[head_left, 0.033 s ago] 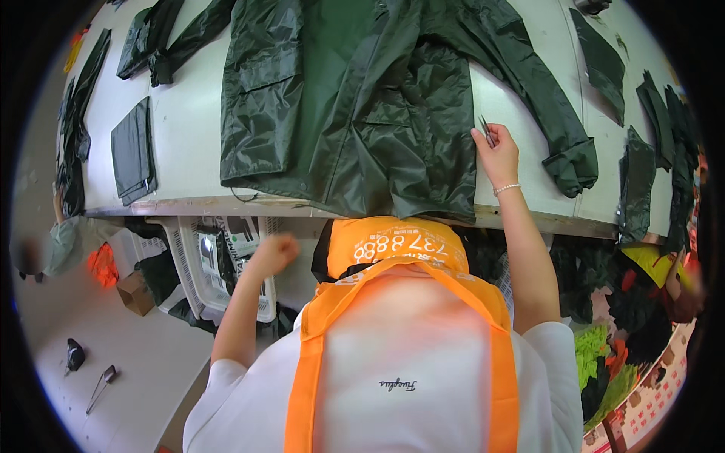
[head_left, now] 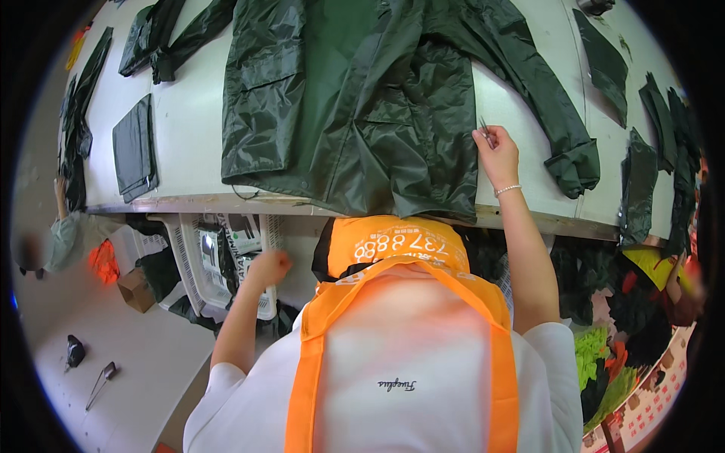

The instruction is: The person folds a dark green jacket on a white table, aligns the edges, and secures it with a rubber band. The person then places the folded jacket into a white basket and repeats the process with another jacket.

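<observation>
A dark green rain jacket [head_left: 355,113] lies spread on the pale table, its lower hem hanging slightly over the near edge. At the jacket's right side, my right hand [head_left: 498,155] pinches small metal thread snips [head_left: 485,130], their pointed tips facing away from me. My left hand [head_left: 268,269] hovers below the table edge, beside a white plastic basket. Its fingers are curled closed, and anything inside them is hidden. It is apart from the jacket.
A folded dark green piece [head_left: 134,151] lies left on the table [head_left: 189,136]; several more lie right. The white basket [head_left: 181,249] holds plastic-wrapped packets. A cardboard box [head_left: 136,290] stands on the floor. Another person's sleeve [head_left: 68,243] shows at far left. Coloured fabric [head_left: 593,355] is heaped lower right.
My left hand has dropped slightly and moved a little left, away from the table edge. My right hand stays in place with the snips.
</observation>
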Demonstrator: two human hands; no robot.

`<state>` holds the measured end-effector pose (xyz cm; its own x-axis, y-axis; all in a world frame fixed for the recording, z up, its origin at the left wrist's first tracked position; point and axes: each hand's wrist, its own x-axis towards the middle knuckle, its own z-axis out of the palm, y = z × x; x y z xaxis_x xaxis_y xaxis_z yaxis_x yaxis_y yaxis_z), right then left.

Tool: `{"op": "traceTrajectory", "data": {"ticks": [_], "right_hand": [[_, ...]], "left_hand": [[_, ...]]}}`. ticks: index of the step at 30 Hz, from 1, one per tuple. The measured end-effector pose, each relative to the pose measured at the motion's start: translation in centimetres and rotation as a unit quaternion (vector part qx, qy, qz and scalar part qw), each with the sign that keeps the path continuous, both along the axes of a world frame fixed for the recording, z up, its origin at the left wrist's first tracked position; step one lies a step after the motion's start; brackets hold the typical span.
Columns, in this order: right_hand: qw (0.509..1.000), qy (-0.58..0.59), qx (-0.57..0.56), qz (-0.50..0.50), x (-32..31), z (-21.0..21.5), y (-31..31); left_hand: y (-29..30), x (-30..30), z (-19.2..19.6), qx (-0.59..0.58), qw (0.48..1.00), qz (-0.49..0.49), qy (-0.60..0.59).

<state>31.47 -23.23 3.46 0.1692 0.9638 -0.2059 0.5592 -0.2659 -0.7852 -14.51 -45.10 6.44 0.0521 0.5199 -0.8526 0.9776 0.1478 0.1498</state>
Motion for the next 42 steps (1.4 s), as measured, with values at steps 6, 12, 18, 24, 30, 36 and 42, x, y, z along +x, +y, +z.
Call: {"op": "traceTrajectory", "data": {"ticks": [6, 12, 18, 24, 30, 36, 42], "right_hand": [[0.989, -0.050, -0.057, 0.124, -5.1, -0.5, -0.9], [0.974, -0.166, -0.049, 0.150, -6.3, -0.4, -0.4], [0.989, -0.002, -0.081, 0.124, -3.8, -2.2, -0.1], [0.988, -0.009, -0.093, 0.123, -3.6, -0.9, -0.5], [0.997, -0.048, -0.033, 0.059, -1.9, -2.2, -1.5], [0.996, 0.085, 0.006, 0.023, -2.0, -1.2, -1.9], [0.998, -0.021, -0.021, 0.063, -3.8, -0.3, -1.7]], "left_hand": [[-4.1, 3.0, -1.5, 0.029, 0.987, -0.039, 0.154], [12.4, 14.5, 4.2, 0.469, 0.871, 0.064, -0.134], [18.2, 23.9, -1.4, 0.489, 0.800, -0.109, -0.330], [17.9, 23.8, -2.7, 0.474, 0.816, -0.096, -0.316], [18.2, 24.4, -1.8, 0.471, 0.829, -0.107, -0.281], [19.4, 25.5, -1.7, 0.462, 0.846, -0.082, -0.255], [20.5, 25.6, -3.4, 0.491, 0.822, 0.001, -0.289]]}}
